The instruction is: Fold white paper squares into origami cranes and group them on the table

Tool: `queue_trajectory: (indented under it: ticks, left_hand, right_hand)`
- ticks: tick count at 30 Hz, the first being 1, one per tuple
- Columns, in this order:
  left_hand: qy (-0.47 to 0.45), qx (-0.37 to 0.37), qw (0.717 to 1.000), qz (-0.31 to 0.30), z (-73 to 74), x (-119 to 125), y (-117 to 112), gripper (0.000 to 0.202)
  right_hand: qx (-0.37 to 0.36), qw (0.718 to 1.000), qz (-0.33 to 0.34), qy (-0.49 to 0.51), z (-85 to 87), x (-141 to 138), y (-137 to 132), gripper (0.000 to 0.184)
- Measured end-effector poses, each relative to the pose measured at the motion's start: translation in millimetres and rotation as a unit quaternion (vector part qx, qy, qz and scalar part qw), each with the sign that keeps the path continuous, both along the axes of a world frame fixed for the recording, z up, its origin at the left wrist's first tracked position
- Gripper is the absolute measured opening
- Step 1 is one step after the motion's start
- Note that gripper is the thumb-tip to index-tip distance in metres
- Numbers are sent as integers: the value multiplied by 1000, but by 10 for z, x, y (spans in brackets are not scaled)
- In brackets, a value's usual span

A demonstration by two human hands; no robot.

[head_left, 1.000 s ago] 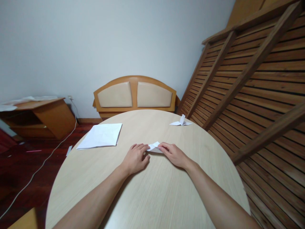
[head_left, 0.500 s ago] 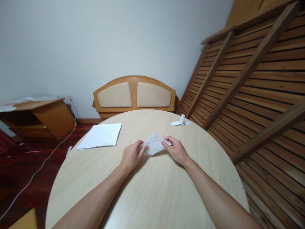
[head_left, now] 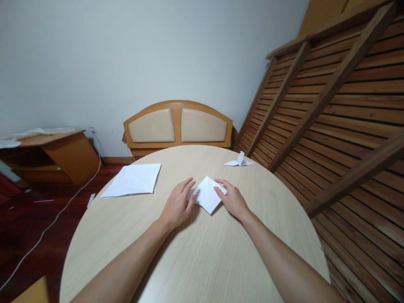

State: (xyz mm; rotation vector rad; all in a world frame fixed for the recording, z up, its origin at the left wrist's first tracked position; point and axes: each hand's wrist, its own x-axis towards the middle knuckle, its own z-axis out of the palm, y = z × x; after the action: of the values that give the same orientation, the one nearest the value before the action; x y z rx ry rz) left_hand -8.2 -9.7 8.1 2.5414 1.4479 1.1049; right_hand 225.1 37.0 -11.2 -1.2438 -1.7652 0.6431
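Note:
A small folded white paper (head_left: pixel 207 195), diamond-shaped, lies flat on the round light-wood table (head_left: pixel 202 252). My left hand (head_left: pixel 178 205) rests at its left corner with the fingers stretched out and touching its edge. At the paper's right corner my right hand (head_left: pixel 232 198) holds it between thumb and fingers. Both forearms reach in from the near edge of the table.
A stack of white paper sheets (head_left: pixel 132 180) lies at the table's left. A finished folded paper figure (head_left: pixel 240 160) stands at the far right. A padded headboard (head_left: pixel 178 125) sits behind the table, a slatted wooden frame (head_left: pixel 331 109) leans on the right, a low cabinet (head_left: pixel 53 153) stands on the left.
The folded paper went from a narrow strip to a lifted, opened flap, and now lies flat as a diamond. My left fingers have straightened out; both hands moved slightly away from me.

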Motion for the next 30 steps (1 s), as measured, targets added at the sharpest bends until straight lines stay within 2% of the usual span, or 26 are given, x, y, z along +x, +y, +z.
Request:
queue_trajectory:
  ticks: [3, 6, 9, 11, 13, 15, 17, 23, 30]
  left_hand:
    - [59, -51, 993, -85, -59, 55, -31, 49]
    - [84, -87, 988, -98, -137, 72, -23, 52]
    - [80, -91, 986, -112, -174, 54, 0, 48]
    - [76, -86, 986, -121, -170, 41, 8, 47]
    - [75, -91, 985, -126, -155, 34, 7, 49]
    - [73, -106, 984, -125, -145, 32, 3, 51]
    - [71, -122, 983, -119, -143, 28, -1, 50]
    - [47, -139, 983, -109, -150, 16, 6, 39]
    - [18, -156, 983, -91, -63, 26, -6, 18]
  right_hand:
    - [-4, 999, -8, -34, -39, -18, 4, 36]
    - [-4, 995, -20, -98, -11, -30, -17, 34]
    - [57, 984, -22, -168, 42, -30, -48, 34]
    - [102, 975, 19, -195, 69, -34, -79, 35]
    - [117, 966, 85, -212, 82, -47, -117, 34]
    - [110, 959, 141, -220, 83, -64, -151, 34]
    - [94, 959, 163, -210, 81, -76, -167, 33]
    - [48, 973, 168, -151, 130, -57, -167, 31]
    - [20, 969, 186, -161, 272, -60, -287, 24]
